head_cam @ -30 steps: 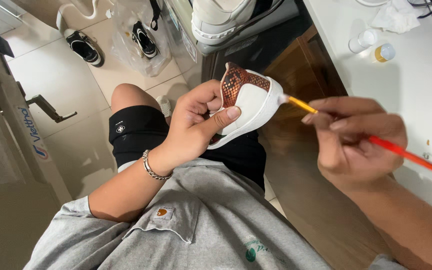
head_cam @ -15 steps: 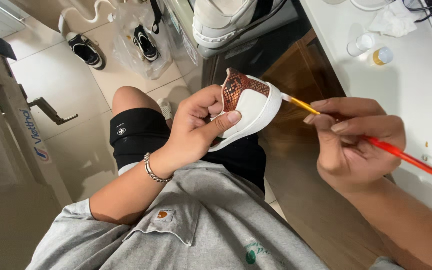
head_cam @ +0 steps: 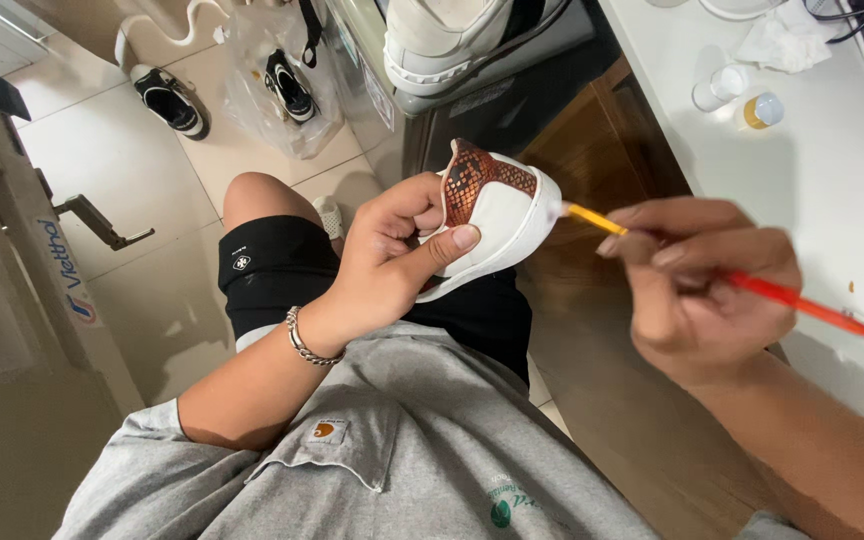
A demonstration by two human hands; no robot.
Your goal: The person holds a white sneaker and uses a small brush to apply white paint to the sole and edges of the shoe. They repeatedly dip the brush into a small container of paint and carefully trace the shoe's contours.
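Note:
My left hand (head_cam: 392,255) grips a white sneaker (head_cam: 497,225) by its heel, thumb pressed on the white side panel. The heel tab carries an orange-brown snakeskin pattern. My right hand (head_cam: 697,285) pinches a thin paintbrush (head_cam: 802,305) with a red handle and yellow ferrule. The brush tip touches the sneaker's white sole edge at the right. A silver bracelet sits on my left wrist. I am seated, wearing black shorts and a grey shirt.
A white table (head_cam: 812,190) runs along the right with a small capped bottle (head_cam: 760,110), a clear cup (head_cam: 720,88) and crumpled tissue (head_cam: 782,40). Another white sneaker (head_cam: 452,35) rests above. Black shoes (head_cam: 172,100) and a plastic bag (head_cam: 282,85) lie on the tiled floor.
The brush tip has stayed at the sole edge, with only slight shifts of my right hand. The sneaker has barely moved in my left hand.

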